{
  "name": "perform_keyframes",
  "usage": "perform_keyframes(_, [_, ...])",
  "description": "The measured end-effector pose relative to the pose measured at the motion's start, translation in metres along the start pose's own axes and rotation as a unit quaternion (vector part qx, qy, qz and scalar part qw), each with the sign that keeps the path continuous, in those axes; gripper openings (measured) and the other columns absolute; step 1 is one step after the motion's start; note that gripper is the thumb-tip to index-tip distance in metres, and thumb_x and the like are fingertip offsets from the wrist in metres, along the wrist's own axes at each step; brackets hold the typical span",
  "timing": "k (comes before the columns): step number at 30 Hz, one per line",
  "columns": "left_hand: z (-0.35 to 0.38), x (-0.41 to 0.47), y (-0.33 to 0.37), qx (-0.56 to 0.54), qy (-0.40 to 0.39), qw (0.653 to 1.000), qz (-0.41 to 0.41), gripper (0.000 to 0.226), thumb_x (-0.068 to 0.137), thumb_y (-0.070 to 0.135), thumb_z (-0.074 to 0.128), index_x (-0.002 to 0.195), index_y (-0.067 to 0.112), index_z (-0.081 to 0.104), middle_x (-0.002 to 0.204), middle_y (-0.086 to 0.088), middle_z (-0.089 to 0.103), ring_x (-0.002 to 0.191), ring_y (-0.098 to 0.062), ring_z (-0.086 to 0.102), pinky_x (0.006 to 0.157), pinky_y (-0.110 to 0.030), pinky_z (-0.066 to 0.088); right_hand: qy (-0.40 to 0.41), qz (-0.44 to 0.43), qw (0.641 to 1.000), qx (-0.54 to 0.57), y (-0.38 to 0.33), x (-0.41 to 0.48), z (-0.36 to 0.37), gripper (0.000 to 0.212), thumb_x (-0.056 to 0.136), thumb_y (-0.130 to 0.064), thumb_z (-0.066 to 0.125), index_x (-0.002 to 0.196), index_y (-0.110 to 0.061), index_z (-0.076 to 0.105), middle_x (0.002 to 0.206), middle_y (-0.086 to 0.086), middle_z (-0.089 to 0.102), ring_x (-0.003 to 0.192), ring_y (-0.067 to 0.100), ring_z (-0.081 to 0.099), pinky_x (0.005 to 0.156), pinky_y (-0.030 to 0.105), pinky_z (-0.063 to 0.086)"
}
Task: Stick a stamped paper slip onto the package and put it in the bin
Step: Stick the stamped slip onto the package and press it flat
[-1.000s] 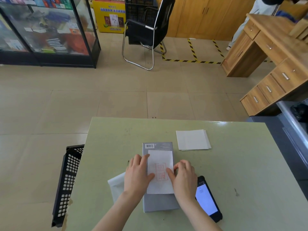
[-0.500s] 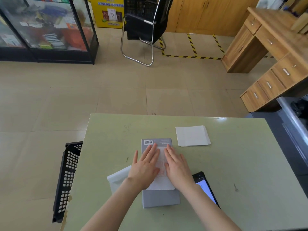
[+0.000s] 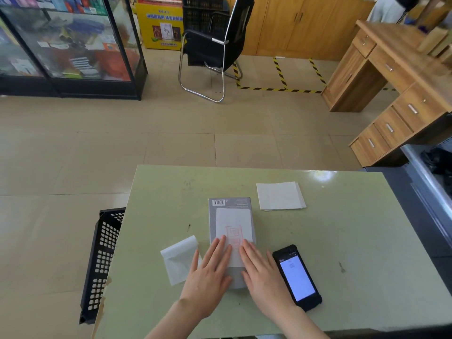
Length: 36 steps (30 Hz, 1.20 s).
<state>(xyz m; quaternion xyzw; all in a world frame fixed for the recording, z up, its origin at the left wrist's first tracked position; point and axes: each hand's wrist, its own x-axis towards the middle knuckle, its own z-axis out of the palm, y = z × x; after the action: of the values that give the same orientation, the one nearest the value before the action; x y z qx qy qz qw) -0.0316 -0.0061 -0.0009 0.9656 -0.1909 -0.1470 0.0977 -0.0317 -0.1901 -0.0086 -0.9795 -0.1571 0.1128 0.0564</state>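
A grey flat package (image 3: 232, 203) with a barcode at its far end lies on the green table (image 3: 342, 228). A white paper slip (image 3: 233, 221) with a red stamp lies flat on top of it. My left hand (image 3: 209, 272) and my right hand (image 3: 261, 272) rest palm down, fingers flat and together, on the near end of the slip and package. Neither hand grips anything. A black perforated bin (image 3: 102, 260) stands on the floor at the table's left edge.
A peeled white backing sheet (image 3: 179, 259) lies left of the package. A black phone (image 3: 297, 277) with a lit screen lies right of my right hand. A small stack of white slips (image 3: 280, 195) sits farther back. A grey counter (image 3: 425, 204) borders the table's right side.
Both hands have slid back toward me along the slip, from its far part to its near end. The stamp and upper slip are now uncovered.
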Motion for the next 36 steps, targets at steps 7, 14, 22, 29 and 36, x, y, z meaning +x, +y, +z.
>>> perform_keyframes(7, [0.008,-0.030,0.002,0.033,-0.008,0.999,0.017,0.070,0.078,0.059,0.052,0.137,0.021,0.053,0.148,0.000,0.046,0.136,-0.017,0.043,0.093,-0.046,0.054,-0.055,0.014,0.998,-0.022,-0.019,-0.037,-0.011,0.056,0.098,-0.043,0.017,0.136,-0.020,0.050,0.145,-0.006,0.047,0.132,0.012,0.045,0.111,0.038,0.004])
perform_keyframes(14, [-0.001,-0.033,-0.018,0.004,0.005,1.000,-0.016,0.061,0.089,0.053,0.036,0.141,0.024,0.047,0.152,0.008,0.036,0.137,-0.016,0.041,0.114,-0.041,0.023,-0.039,-0.020,0.999,-0.027,-0.041,-0.012,-0.025,0.056,0.082,-0.047,0.060,0.132,-0.024,0.054,0.143,-0.009,0.048,0.131,0.009,0.046,0.110,0.040,0.003])
perform_keyframes(22, [0.012,-0.012,-0.078,-0.173,0.078,0.963,-0.193,0.041,0.094,0.025,0.052,0.134,0.021,0.049,0.158,-0.005,0.022,0.148,-0.023,0.014,0.119,-0.037,0.017,0.001,-0.005,0.995,0.101,-0.047,0.023,-0.005,0.049,0.099,-0.039,0.032,0.145,-0.024,0.031,0.159,-0.010,0.014,0.146,0.010,0.010,0.118,0.038,-0.009])
perform_keyframes(29, [0.016,0.015,-0.103,-0.218,0.083,0.937,-0.261,0.037,0.088,0.020,0.058,0.125,0.023,0.055,0.125,0.000,0.060,0.117,-0.025,0.051,0.099,-0.033,0.038,0.044,-0.013,0.994,0.098,-0.052,0.033,-0.002,0.040,0.095,-0.032,0.046,0.134,-0.023,0.050,0.151,-0.003,0.037,0.139,0.014,0.034,0.118,0.047,0.014])
perform_keyframes(36, [0.016,0.014,-0.109,-0.253,0.095,0.932,-0.240,0.031,0.086,0.013,0.061,0.115,0.023,0.060,0.103,0.002,0.067,0.099,-0.023,0.060,0.083,-0.034,0.046,0.031,-0.025,0.992,0.119,-0.059,0.039,-0.009,0.044,0.098,-0.032,0.039,0.141,-0.021,0.040,0.156,-0.003,0.025,0.144,0.011,0.019,0.121,0.040,0.001])
